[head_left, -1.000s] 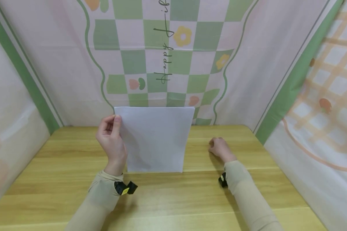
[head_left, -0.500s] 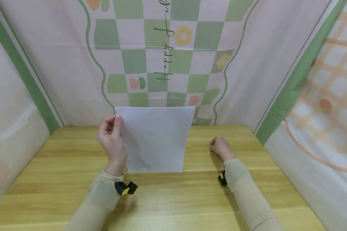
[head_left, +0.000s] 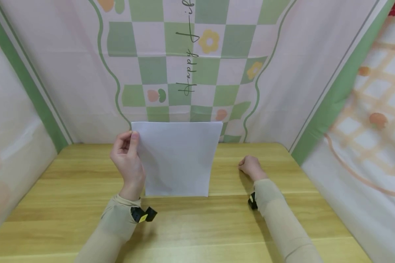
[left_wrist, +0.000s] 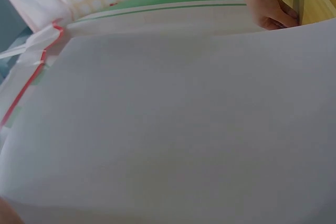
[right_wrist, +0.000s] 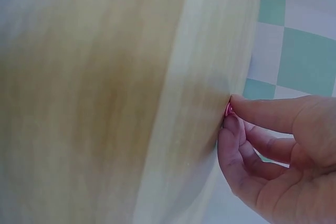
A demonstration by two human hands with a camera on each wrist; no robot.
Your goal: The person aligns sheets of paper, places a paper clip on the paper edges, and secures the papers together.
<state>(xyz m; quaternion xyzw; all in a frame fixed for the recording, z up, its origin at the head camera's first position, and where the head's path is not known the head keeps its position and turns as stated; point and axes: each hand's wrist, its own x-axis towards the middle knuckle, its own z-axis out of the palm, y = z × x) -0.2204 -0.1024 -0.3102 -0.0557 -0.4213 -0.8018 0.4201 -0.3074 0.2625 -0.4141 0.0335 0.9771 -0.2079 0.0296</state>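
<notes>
A white sheet of paper [head_left: 176, 159] stands upright above the table, its lower edge near the tabletop. My left hand [head_left: 127, 160] pinches it at the upper left edge, thumb on the near face. In the left wrist view the paper [left_wrist: 173, 124] covers most of the picture. To the right of the paper, apart from it, my right hand [head_left: 251, 168] is low over the table. In the right wrist view that hand [right_wrist: 278, 156] pinches a small shiny pink thing [right_wrist: 228, 109] between thumb and fingertips; most of it is hidden, so its kind is unclear.
The light wooden table [head_left: 191, 230] reaches back to a green-and-white checked cloth [head_left: 197, 69]. Printed cloth hangs at the left [head_left: 13, 128] and right [head_left: 365, 128] sides. Small black cameras sit on the left wrist [head_left: 143, 214] and right wrist [head_left: 252, 201].
The paper and left hand hold almost still. My right hand's fingers have curled in slightly, and its wrist has shifted a little.
</notes>
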